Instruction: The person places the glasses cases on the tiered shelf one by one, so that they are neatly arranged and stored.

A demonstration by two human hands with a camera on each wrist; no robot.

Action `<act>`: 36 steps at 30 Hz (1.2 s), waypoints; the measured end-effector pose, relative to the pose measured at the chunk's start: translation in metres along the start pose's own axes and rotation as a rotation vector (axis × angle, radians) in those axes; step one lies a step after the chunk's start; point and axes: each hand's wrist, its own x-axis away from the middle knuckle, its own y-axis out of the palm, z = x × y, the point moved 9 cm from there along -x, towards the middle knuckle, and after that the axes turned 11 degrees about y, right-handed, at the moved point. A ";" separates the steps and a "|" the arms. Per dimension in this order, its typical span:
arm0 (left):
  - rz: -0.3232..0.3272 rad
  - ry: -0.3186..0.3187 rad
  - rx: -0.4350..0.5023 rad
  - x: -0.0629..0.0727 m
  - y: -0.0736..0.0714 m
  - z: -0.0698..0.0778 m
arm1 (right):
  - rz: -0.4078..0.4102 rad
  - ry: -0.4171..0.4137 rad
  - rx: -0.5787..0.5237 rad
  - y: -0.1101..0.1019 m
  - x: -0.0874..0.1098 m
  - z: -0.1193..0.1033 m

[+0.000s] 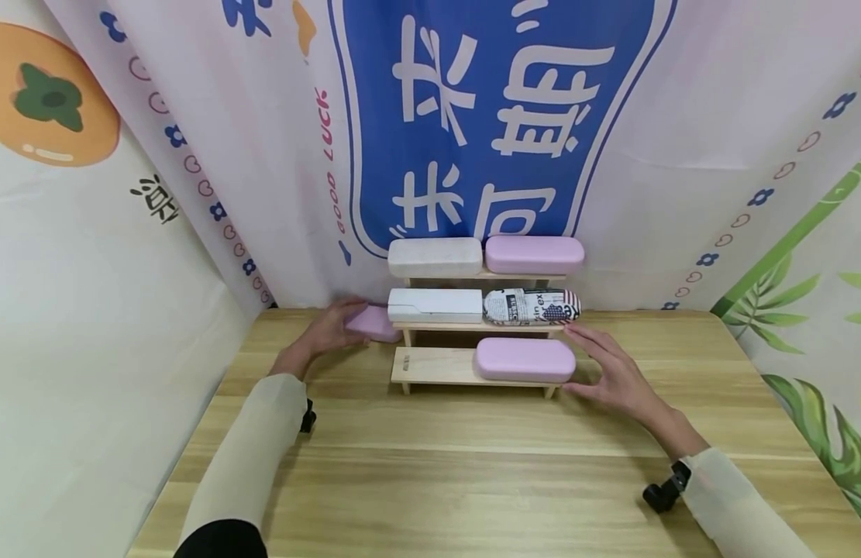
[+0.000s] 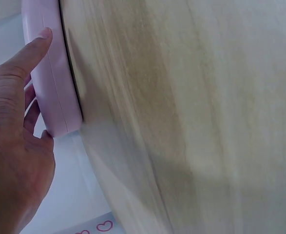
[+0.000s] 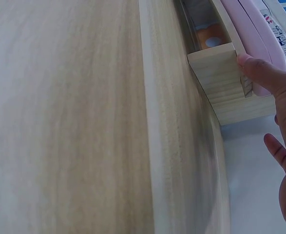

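Observation:
Left of the wooden three-tier rack [image 1: 430,375], my left hand [image 1: 330,325] grips a lilac glasses case [image 1: 374,323] that lies on the table. In the left wrist view the thumb presses one long side of this case [image 2: 54,83], its fingers partly hidden behind it. At the rack's right end is my right hand [image 1: 614,372], fingers extended near the middle tier. Its thumb touches the end of the bottom tier [image 3: 216,61], beside another lilac glasses case [image 1: 525,359] standing on that tier.
The middle tier bears a white case [image 1: 435,305] and a newsprint-patterned case [image 1: 532,307]. On the top tier sit a pale grey case [image 1: 435,256] and a lilac case [image 1: 535,254]. Behind the table [image 1: 472,465] hangs a printed curtain [image 1: 681,155].

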 end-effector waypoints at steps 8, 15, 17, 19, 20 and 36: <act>0.007 0.014 -0.013 0.003 0.000 0.003 | 0.006 -0.011 -0.006 0.002 0.001 0.000; 0.011 0.006 0.010 0.007 -0.002 0.003 | 0.006 -0.007 -0.011 0.002 0.000 0.000; 0.005 -0.006 0.018 0.007 -0.002 0.003 | 0.005 -0.010 -0.009 0.002 0.000 0.000; -0.004 -0.018 0.029 0.007 -0.002 0.002 | 0.007 -0.012 -0.006 0.002 0.000 0.000; -0.007 -0.019 0.035 0.007 -0.003 0.002 | 0.008 -0.011 -0.006 0.001 0.000 0.000; -0.099 -0.016 0.012 0.010 -0.003 -0.002 | -0.002 0.009 0.000 0.000 0.000 -0.002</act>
